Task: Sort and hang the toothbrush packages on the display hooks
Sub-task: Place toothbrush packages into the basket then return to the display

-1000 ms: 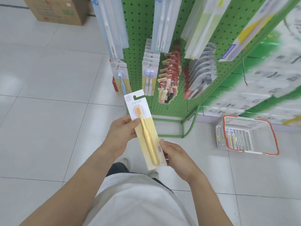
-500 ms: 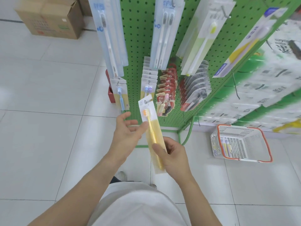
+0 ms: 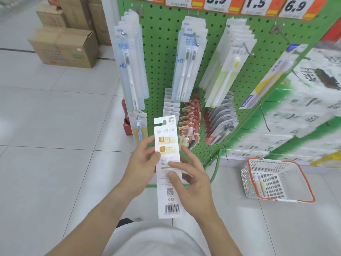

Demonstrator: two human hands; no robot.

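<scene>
The toothbrush package (image 3: 168, 163) stands upright, long axis twelve to six, printed back showing (hang slot on top). Left hand (image 3: 142, 163) pinches its nine-o'clock edge; right hand (image 3: 191, 179) pinches mid-card, fingers splayed. Matching hook (image 3: 137, 117) lies at eleven o'clock, nearer the left.

Your left hand (image 3: 142, 163) and right hand (image 3: 191, 180) are both bare, with no gloves, rings or watch on either, and your forearms are uncovered all the way to the lower edge of the view. You wear a plain pale grey-white top (image 3: 156, 241) without print, and a sliver of dark trousers (image 3: 124, 221) shows just above its hem
</scene>
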